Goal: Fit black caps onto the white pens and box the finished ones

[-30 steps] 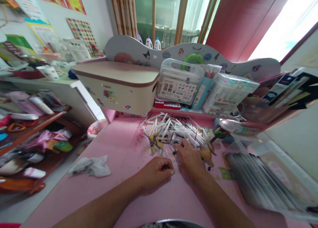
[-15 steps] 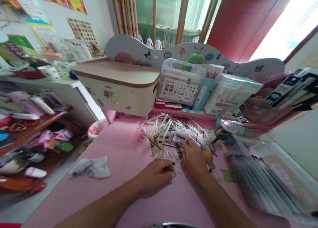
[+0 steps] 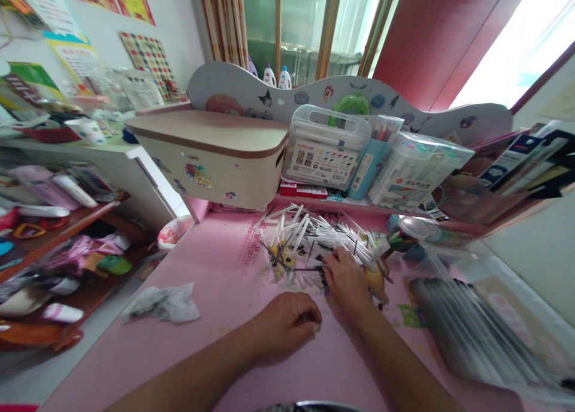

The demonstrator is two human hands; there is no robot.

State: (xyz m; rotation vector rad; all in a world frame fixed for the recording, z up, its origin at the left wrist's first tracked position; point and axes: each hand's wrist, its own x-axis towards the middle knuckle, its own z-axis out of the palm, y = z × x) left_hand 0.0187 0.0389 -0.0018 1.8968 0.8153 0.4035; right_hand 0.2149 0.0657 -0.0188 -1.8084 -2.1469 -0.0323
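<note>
A loose pile of white and black pen tubes [image 3: 305, 235] lies toward the back of the pink desk, with small black pieces and short clear parts along its near edge. My right hand [image 3: 348, 283] reaches into that near edge, its fingers bent down among the black pieces; what they pinch is hidden. Nearer to me, my left hand [image 3: 287, 322] rests just above the desk, fingers curled toward the thumb, and I cannot see what is inside them. A yellowish pouch [image 3: 376, 283] partly shows to the right of my right hand.
A clear plastic box [image 3: 507, 364] of dark-tipped pens stands at the right. Left on the desk lies a crumpled white tissue [image 3: 164, 302]. A beige lidded bin [image 3: 215, 172] and marker cases [image 3: 327, 154] line the back shelf. A metal rim [image 3: 314, 406] shows at the bottom edge.
My left hand has shifted slightly right and down; the small black piece seen at its fingertips no longer shows. My right hand has moved slightly left within the pile's edge.
</note>
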